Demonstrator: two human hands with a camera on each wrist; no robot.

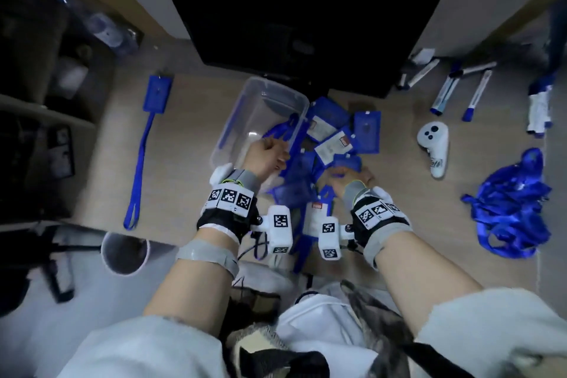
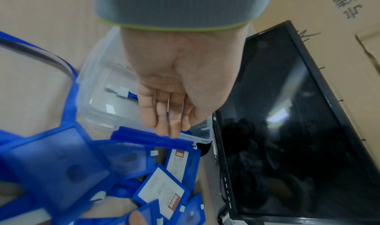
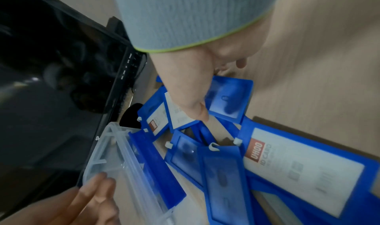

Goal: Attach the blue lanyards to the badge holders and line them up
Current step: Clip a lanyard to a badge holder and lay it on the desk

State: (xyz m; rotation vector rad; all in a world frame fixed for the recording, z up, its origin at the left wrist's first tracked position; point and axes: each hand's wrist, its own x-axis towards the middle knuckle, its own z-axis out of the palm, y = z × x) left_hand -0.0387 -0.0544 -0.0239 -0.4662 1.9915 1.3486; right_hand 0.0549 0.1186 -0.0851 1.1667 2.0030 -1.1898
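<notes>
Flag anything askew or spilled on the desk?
Yes. The clear plastic box lies tipped on its side, and the blue badge holders are spilled beside it in an overlapping heap, face up and face down. The loose lanyards sit tangled at the right. One finished badge lies straight, far left.

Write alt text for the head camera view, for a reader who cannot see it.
Two hands work over a heap of blue badge holders on a wooden desk: the left hand at the rim of a tipped clear plastic box, the right hand in the heap. One finished badge with lanyard lies left; a tangle of blue lanyards lies right.
</notes>
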